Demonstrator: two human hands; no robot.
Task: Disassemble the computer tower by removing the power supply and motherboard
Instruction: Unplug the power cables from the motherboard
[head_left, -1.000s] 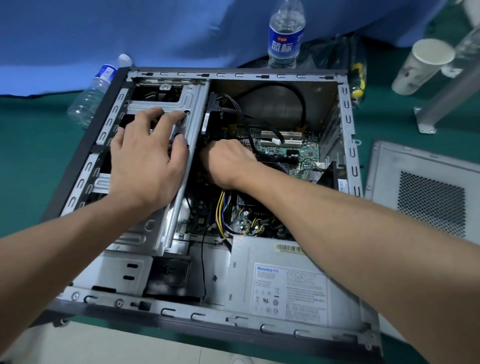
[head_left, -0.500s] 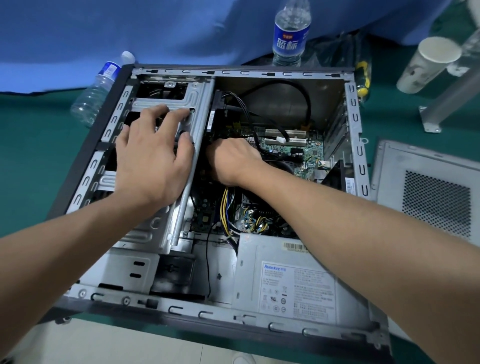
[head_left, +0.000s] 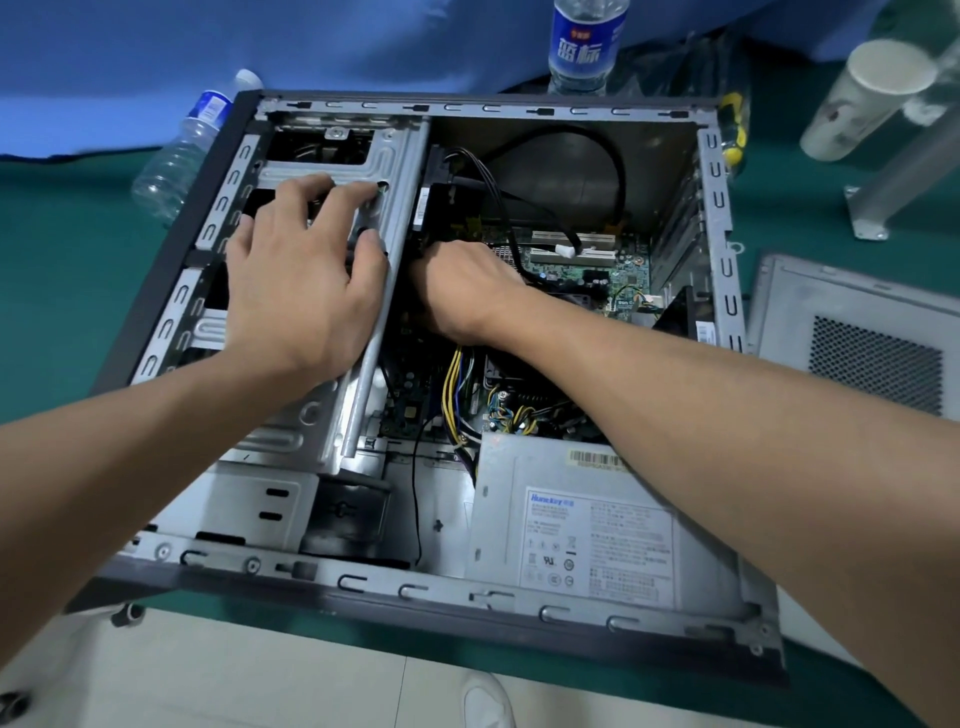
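Note:
The open computer tower (head_left: 719, 218) lies on its side on a green table. Its grey power supply (head_left: 597, 525) sits in the near right corner, with yellow and black cables (head_left: 453, 384) running up from it. The green motherboard (head_left: 618, 270) shows at the back of the case. My left hand (head_left: 296, 286) rests spread on the metal drive cage (head_left: 384, 156), fingers over its top and thumb at its right edge. My right hand (head_left: 462, 291) reaches down into the dark gap beside the cage. Its fingers are curled out of sight, so what they hold is hidden.
The removed side panel (head_left: 872, 332) lies to the right of the case. A water bottle (head_left: 584, 47) stands behind the case and an empty one (head_left: 176, 156) lies at its left. A paper cup (head_left: 862, 104) and a metal leg (head_left: 904, 171) are at the far right.
Both hands stay in nearly the same places. The view has shifted slightly, and my right hand has dug a little further toward the cage.

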